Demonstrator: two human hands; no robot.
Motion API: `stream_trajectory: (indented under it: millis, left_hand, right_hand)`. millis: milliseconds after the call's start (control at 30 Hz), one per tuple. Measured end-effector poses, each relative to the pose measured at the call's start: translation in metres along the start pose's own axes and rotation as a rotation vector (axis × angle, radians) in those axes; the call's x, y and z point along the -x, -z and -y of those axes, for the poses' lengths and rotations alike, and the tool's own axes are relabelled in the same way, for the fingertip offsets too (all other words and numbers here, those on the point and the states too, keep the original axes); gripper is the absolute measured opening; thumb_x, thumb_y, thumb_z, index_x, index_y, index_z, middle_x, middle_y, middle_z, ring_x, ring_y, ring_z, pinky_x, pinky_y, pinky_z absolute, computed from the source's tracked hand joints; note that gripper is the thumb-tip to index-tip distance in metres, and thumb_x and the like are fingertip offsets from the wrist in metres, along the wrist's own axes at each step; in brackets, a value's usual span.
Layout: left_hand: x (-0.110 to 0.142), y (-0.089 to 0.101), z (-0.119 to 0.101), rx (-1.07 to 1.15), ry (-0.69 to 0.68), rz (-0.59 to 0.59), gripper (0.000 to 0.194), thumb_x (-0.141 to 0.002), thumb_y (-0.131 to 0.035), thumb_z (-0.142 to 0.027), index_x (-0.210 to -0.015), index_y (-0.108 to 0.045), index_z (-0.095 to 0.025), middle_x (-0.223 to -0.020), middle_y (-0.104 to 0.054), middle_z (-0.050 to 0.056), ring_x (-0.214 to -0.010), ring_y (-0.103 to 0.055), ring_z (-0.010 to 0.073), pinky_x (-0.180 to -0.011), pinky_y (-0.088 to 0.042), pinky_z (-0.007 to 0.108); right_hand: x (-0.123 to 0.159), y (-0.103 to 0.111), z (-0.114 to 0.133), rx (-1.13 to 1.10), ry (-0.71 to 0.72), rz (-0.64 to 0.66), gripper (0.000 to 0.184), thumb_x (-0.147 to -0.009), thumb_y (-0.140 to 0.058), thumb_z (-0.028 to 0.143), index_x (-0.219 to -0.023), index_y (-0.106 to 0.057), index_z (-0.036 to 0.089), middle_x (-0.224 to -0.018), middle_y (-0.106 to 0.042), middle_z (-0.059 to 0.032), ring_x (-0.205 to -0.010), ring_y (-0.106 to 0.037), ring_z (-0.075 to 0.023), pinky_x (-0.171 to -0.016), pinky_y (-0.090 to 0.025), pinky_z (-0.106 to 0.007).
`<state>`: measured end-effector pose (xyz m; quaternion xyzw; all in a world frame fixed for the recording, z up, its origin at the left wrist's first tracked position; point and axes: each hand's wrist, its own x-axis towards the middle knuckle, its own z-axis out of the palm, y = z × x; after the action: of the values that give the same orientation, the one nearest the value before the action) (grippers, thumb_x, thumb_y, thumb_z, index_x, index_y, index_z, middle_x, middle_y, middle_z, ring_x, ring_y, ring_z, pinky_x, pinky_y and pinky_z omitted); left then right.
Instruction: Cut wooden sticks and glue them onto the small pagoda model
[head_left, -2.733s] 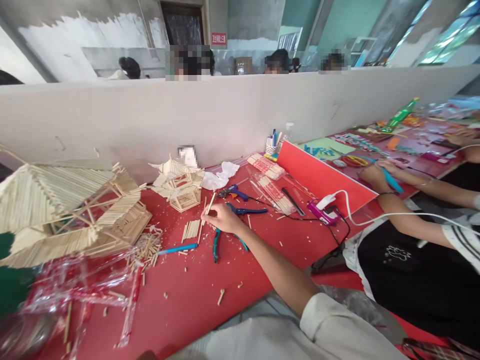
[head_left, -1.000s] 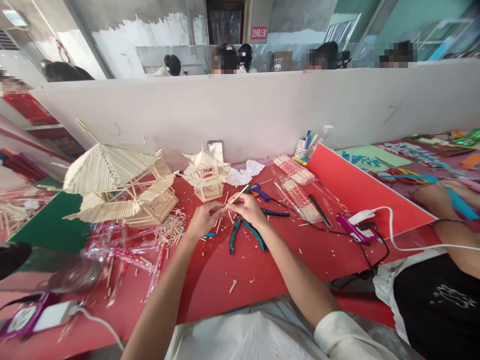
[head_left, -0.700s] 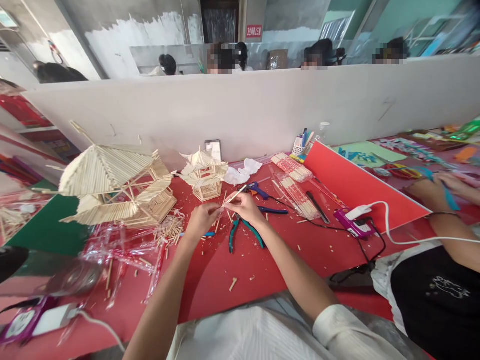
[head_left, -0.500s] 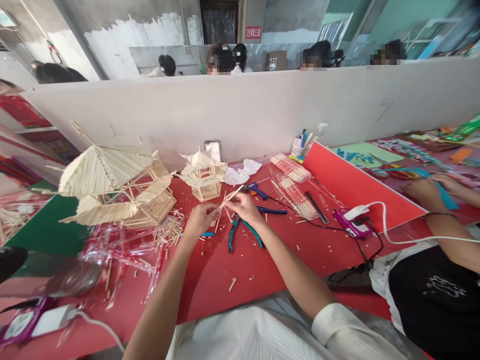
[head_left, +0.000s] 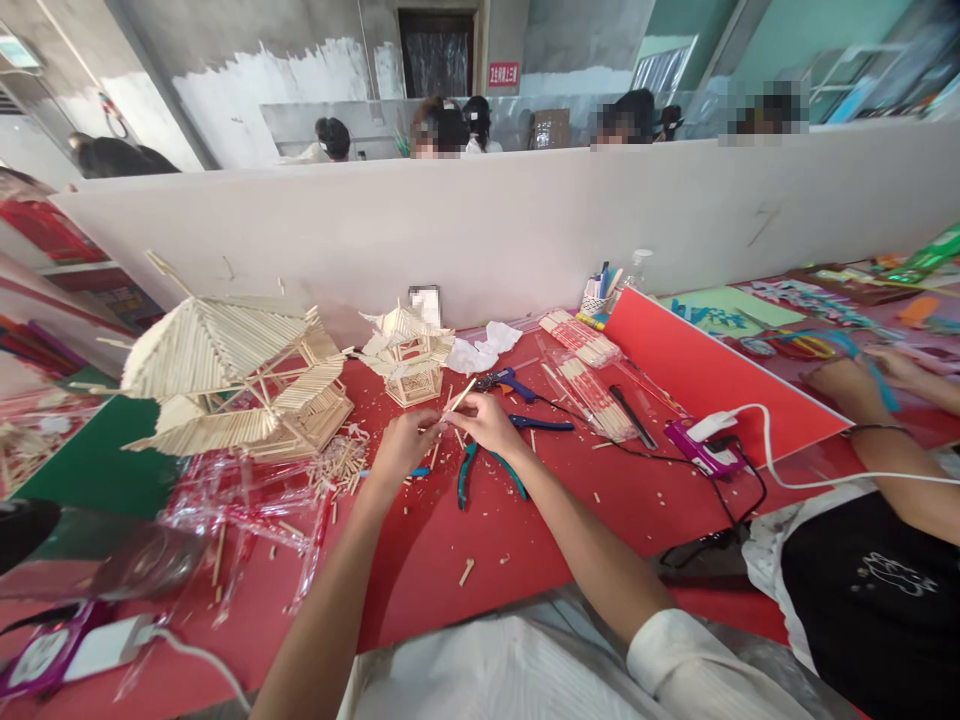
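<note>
Worktop red. Large stick pavilion toward left: likely light, fragile at roof edges, best lifted by base. Small stick pavilion beyond it to right, probably as delicate. Teal-handled pliers partly hidden by right hand, which pinches wooden stick, tilted, above worktop. Left hand bunched at stick's lower end; cannot tell if gripping. Stick looks light, stiff, easily snapped; mid-length fingertip pinch suits.
</note>
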<state>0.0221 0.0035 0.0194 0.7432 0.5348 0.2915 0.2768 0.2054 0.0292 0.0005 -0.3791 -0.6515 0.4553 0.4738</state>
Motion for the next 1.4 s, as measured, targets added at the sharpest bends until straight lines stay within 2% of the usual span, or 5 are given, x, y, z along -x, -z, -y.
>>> stream_trajectory:
  millis: [500,833,967,1167,1400]
  left_hand:
    - [0.0,-0.002,0.002,-0.088,0.036,-0.037,0.023,-0.091,-0.058,-0.038,-0.095,-0.077,-0.025,-0.083,-0.076,0.004,-0.083,-0.073,0.021,-0.07,-0.047,0.023]
    - [-0.002,0.011,0.019,-0.152,0.08,-0.062,0.024,-0.091,-0.053,-0.038,-0.083,-0.07,-0.022,-0.069,-0.072,0.002,-0.075,-0.073,0.0205,-0.063,-0.041,0.023]
    - [-0.002,0.011,0.018,-0.153,0.062,-0.065,0.026,-0.09,-0.053,-0.04,-0.08,-0.069,-0.022,-0.07,-0.072,0.003,-0.075,-0.073,0.0207,-0.063,-0.042,0.023]
    - [-0.003,0.01,0.021,0.017,0.096,-0.06,0.023,-0.087,-0.057,-0.039,-0.08,-0.07,-0.021,-0.07,-0.072,0.002,-0.072,-0.074,0.0209,-0.063,-0.049,0.023]
    - [-0.006,0.005,0.03,0.151,0.139,-0.048,0.025,-0.083,-0.061,-0.042,-0.076,-0.068,-0.019,-0.074,-0.072,0.003,-0.072,-0.074,0.0212,-0.064,-0.053,0.024]
  right_hand:
    - [-0.003,0.007,0.003,0.104,0.004,0.028,0.033,-0.084,-0.069,0.048,-0.09,-0.069,0.016,-0.092,-0.075,-0.0088,-0.087,-0.07,-0.0225,-0.081,-0.053,-0.033]
    - [0.044,0.017,0.043,1.163,-0.335,0.139,0.058,-0.093,-0.052,0.061,-0.122,-0.056,0.011,-0.114,-0.066,-0.0245,-0.106,-0.064,-0.0371,-0.086,-0.047,-0.043]
    - [0.053,0.032,0.047,1.269,-0.348,0.13,0.058,-0.093,-0.058,0.049,-0.137,-0.049,0.012,-0.136,-0.053,-0.0255,-0.128,-0.049,-0.0399,-0.097,-0.041,-0.046]
    - [0.057,0.056,0.04,1.245,-0.533,0.259,0.085,-0.089,-0.059,0.058,-0.152,-0.035,0.007,-0.151,-0.039,-0.0294,-0.139,-0.037,-0.0441,-0.106,-0.032,-0.054]
    - [0.063,0.062,0.034,1.267,-0.507,0.24,0.082,-0.091,-0.055,0.056,-0.153,-0.034,0.006,-0.148,-0.044,-0.0286,-0.137,-0.042,-0.0411,-0.107,-0.031,-0.048]
